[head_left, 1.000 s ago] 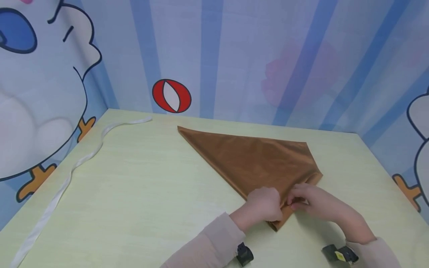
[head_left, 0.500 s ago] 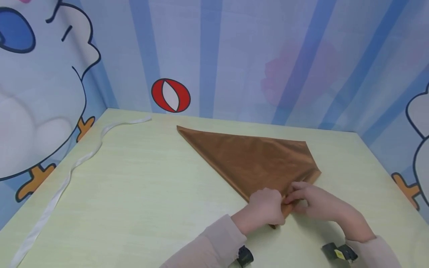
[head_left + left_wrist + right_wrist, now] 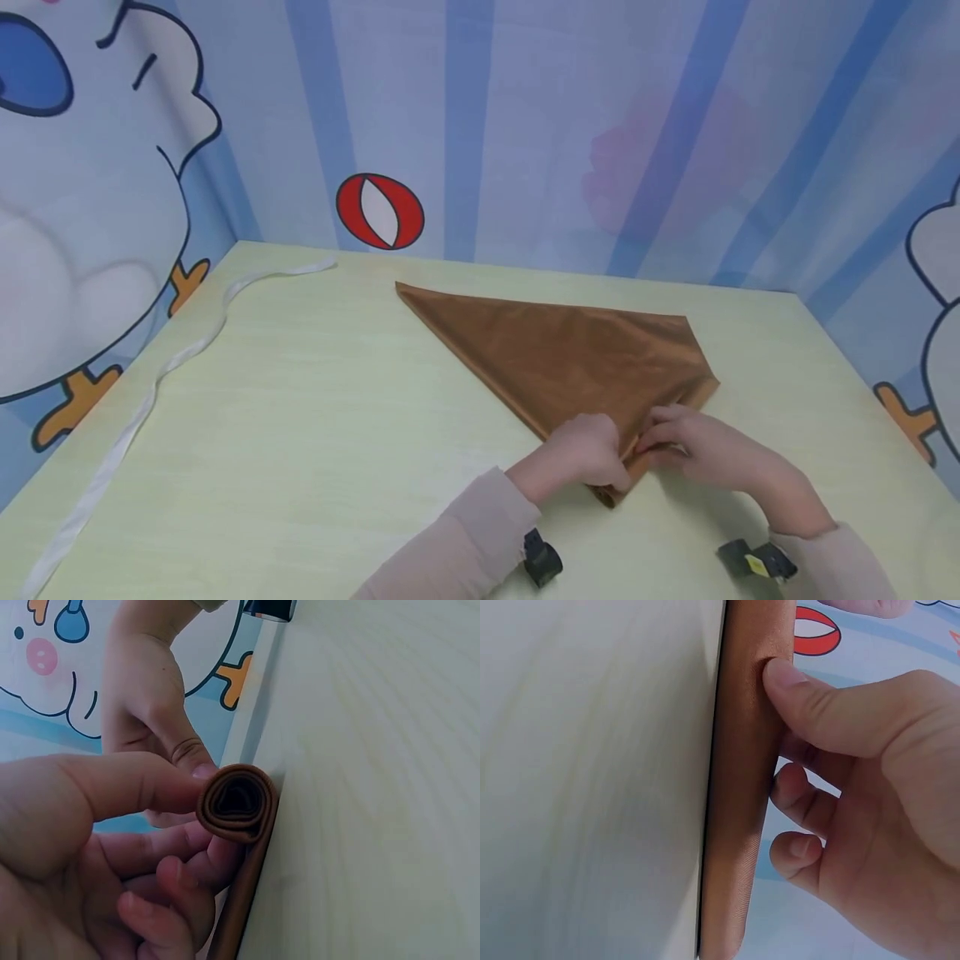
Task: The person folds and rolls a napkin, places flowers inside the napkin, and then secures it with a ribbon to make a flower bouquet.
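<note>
A shiny brown cloth (image 3: 555, 350) lies on the pale table, its near right edge wound into a roll. In the left wrist view the roll's end (image 3: 238, 802) shows as a spiral of layers with a hollow middle. My left hand (image 3: 588, 452) grips the roll near this end, thumb on one side and fingers on the other. Farther along the same roll, my right hand (image 3: 701, 447) pinches it. The right wrist view shows that thumb (image 3: 802, 694) pressing on the rolled edge (image 3: 739, 802), with other fingers curled behind it.
A long white ribbon (image 3: 176, 360) lies in a wavy line along the table's left side. Printed curtains with blue stripes (image 3: 468, 125) stand behind and beside the table (image 3: 300, 433). Each sleeve has a small black camera at the wrist, such as the left one (image 3: 542, 560).
Both hands stay on the roll with small finger movements. The cloth's near tip has drawn in slightly, and its spiral end shows beside my left hand. The ribbon lies as before.
</note>
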Motion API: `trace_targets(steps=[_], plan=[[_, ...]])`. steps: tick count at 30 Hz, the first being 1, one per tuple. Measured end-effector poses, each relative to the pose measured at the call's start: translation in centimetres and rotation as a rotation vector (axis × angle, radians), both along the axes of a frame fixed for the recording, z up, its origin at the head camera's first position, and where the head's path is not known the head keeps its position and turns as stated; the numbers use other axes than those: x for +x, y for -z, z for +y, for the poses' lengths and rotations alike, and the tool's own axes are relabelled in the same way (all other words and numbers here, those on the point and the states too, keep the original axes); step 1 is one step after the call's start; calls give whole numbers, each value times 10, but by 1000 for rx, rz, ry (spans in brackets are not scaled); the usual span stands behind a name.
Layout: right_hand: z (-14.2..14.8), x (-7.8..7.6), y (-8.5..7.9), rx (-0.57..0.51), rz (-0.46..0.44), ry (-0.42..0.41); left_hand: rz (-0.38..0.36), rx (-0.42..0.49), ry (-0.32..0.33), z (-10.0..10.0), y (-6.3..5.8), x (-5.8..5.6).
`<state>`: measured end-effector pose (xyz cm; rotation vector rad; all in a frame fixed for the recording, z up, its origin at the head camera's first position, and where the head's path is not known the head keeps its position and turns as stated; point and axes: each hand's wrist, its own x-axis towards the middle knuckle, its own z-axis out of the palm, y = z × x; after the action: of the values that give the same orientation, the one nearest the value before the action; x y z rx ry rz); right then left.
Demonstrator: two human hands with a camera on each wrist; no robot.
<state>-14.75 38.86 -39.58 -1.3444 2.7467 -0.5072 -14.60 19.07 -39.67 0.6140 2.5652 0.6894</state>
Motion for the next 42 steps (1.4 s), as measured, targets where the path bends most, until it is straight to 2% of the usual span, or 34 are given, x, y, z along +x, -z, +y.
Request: trace_targets(steps=[6, 11, 14, 17, 22, 28, 33, 39, 42], plan=[[-1, -1, -2, 19, -55, 38, -71, 54, 8, -3, -4, -1], [-2, -3, -3, -25, -143, 91, -52, 79, 30, -5, -6, -1], [-4, -4, -6, -26, -161, 124, -38, 79, 48, -5, -8, -2], [-5, -3, -8, -8, -147, 137, -28, 62, 57, -4, -8, -2], [-5, -1, -10, 11, -114, 143, 35, -13, 54, -3, -8, -2], [-5, 1, -6, -2, -22, 96, 84, -103, 28, 0, -9, 3], [-3, 1, -4, -22, -1, 54, 53, -101, 30, 2, -9, 6], [-4, 3, -4, 7, -13, 56, 57, -143, 16, 5, -8, 7], [-4, 3, -3, 12, 4, 43, 52, -128, 2, 5, -8, 6]])
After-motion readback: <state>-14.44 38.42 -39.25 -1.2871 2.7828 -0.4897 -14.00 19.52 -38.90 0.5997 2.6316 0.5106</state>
